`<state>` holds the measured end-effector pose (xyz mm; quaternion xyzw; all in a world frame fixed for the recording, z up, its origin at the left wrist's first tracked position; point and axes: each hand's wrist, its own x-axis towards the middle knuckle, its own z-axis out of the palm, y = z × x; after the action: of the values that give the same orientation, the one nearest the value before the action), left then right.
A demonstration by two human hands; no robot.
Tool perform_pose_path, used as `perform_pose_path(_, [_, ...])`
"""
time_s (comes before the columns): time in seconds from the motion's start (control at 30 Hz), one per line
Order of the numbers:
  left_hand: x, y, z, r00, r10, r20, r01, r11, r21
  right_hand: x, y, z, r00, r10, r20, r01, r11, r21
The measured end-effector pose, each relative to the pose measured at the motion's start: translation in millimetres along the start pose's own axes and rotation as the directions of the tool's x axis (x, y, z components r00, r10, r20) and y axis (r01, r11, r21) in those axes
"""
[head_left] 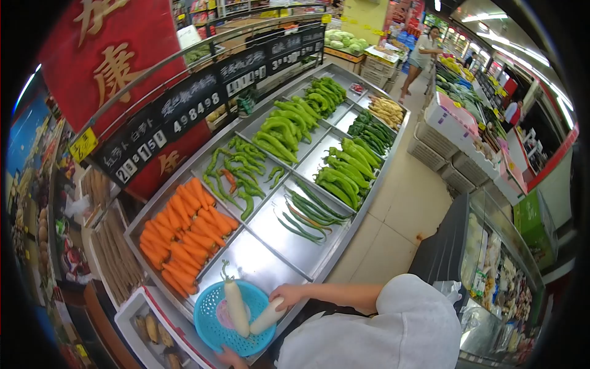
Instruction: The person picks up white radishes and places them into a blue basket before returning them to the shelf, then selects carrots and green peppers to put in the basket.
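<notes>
My right hand (287,295) is closed round the upper end of a white radish (268,316), whose lower end rests inside a round blue plastic basket (206,305). A second white radish (236,309) with a green stem lies in the same basket, leaning past its far rim. At the near rim, my left hand (230,357) grips the basket and is only partly in view. The basket sits at the near end of a metal display bin (244,255), next to a pile of carrots (187,230).
Green peppers (283,126) and slim dark chillies (310,212) fill other compartments. Price boards (166,117) line the left rail. A white foam box (141,301) stands close by at left. Across the aisle are crates (430,144) and a person (423,55).
</notes>
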<state>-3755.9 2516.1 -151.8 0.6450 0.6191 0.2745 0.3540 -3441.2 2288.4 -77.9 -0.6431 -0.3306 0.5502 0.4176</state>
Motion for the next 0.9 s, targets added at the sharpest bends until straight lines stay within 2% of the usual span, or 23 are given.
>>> perform_pose_path(0.03, [-4.5, 8.3, -5.9, 1.0, -0.002, 0.02, 0.002, 1.0, -0.028, 9.2, -3.1, -7.6, 0.99, -0.017, 0.138, 0.044, 0.98, -0.194])
perform_pose_path(0.07, [-3.3, -3.3, -4.5, 0.999, 0.036, 0.008, -0.036, 0.999, -0.015, 2.1, -43.1, -13.5, 0.97, 0.129, 0.206, -0.086, 0.974, -0.208])
perform_pose_path(0.1, [0.1, -12.9, -1.6, 0.997, 0.075, -0.008, -0.075, 0.997, -0.003, 10.1, -46.8, -10.1, 0.961, 0.134, 0.244, -0.079, 0.972, -0.223])
perform_pose_path(0.13, [-1.9, -10.8, -3.6, 0.996, 0.094, -0.01, -0.093, 0.996, 0.01, 18.3, -47.0, -3.9, 0.958, 0.09, 0.273, 0.06, 0.866, -0.496])
perform_pose_path(0.17, [-4.2, -0.1, -5.4, 0.993, 0.116, -0.009, -0.115, 0.993, 0.021, 25.3, -50.4, 3.1, 0.948, 0.045, 0.314, 0.203, 0.672, -0.712])
perform_pose_path(0.2, [-7.0, 4.8, -9.6, 0.995, 0.096, -0.035, -0.095, 0.995, 0.023, 18.9, -76.1, 14.8, 0.95, 0.182, 0.255, 0.098, 0.603, -0.792])
perform_pose_path(0.23, [-8.0, 9.9, -12.6, 0.997, 0.08, 0.008, -0.081, 0.997, 0.012, 24.5, -74.4, 24.6, 0.944, 0.182, 0.276, 0.119, 0.593, -0.796])
perform_pose_path(0.27, [-5.4, 15.2, -14.2, 0.996, 0.07, 0.054, -0.07, 0.998, -0.001, 31.5, -67.5, 34.6, 0.952, 0.227, 0.205, 0.085, 0.45, -0.889])
perform_pose_path(0.3, [-2.1, 21.8, -16.0, 0.998, 0.057, 0.039, -0.057, 0.998, -0.003, 35.0, -64.0, 43.0, 0.958, 0.259, 0.125, 0.045, 0.295, -0.954])
perform_pose_path(0.37, [-1.9, 28.5, -20.2, 0.995, 0.018, 0.098, -0.025, 0.997, 0.069, 22.9, -102.7, 35.2, 0.931, 0.333, 0.147, -0.012, 0.433, -0.902])
perform_pose_path(0.43, [2.8, 9.1, -14.2, 0.992, 0.002, 0.126, -0.008, 0.999, 0.048, 11.9, -106.5, 16.8, 0.937, 0.297, 0.186, 0.031, 0.458, -0.888])
perform_pose_path(0.5, [4.7, -1.1, -11.9, 0.991, 0.021, 0.133, -0.03, 0.998, 0.064, -13.3, -106.3, -17.2, 0.974, 0.128, 0.187, 0.065, 0.631, -0.773])
perform_pose_path(0.57, [-0.9, -10.0, -12.8, 0.99, 0.044, 0.137, -0.053, 0.997, 0.062, -39.5, -96.0, -53.3, 0.988, -0.004, 0.156, 0.095, 0.809, -0.58])
perform_pose_path(0.6, [-0.6, -10.8, -12.3, 0.988, 0.028, 0.154, -0.037, 0.998, 0.058, -49.7, -91.0, -58.7, 0.987, 0.0, 0.162, 0.095, 0.809, -0.58])
perform_pose_path(0.63, [3.0, -14.7, -10.0, 0.986, 0.014, 0.168, -0.023, 0.998, 0.052, -57.3, -88.3, -60.8, 1.0, 0.009, 0.021, -0.002, 0.95, -0.311])
perform_pose_path(0.67, [4.9, -31.1, -2.1, 0.992, 0.062, 0.109, -0.071, 0.994, 0.086, -58.0, -83.7, -58.9, 0.992, 0.061, -0.114, -0.061, 0.998, -0.003])
perform_pose_path(0.7, [7.5, -26.2, -4.7, 0.992, 0.063, 0.109, -0.072, 0.994, 0.08, -50.6, -74.4, -52.6, 0.991, 0.059, -0.116, -0.06, 0.998, -0.007])
perform_pose_path(0.77, [5.0, -5.1, -12.7, 0.983, -0.005, 0.183, -0.016, 0.993, 0.114, -32.9, -40.8, -40.7, 0.898, 0.257, -0.358, -0.091, 0.903, 0.42])
perform_pose_path(0.8, [3.8, -3.1, -11.3, 0.981, 0.001, 0.194, -0.023, 0.994, 0.109, -18.2, -38.4, -28.9, 0.845, 0.266, -0.463, -0.025, 0.886, 0.464])
perform_pose_path(0.83, [2.9, -4.0, -12.0, 0.983, 0.005, 0.183, -0.021, 0.996, 0.089, -5.4, -29.2, -21.5, 0.838, 0.269, -0.475, -0.018, 0.884, 0.468])
perform_pose_path(0.9, [4.5, 0.0, -13.5, 0.984, 0.026, 0.179, -0.039, 0.997, 0.068, 24.9, -4.2, -15.8, 0.763, 0.353, -0.542, -0.009, 0.843, 0.537])
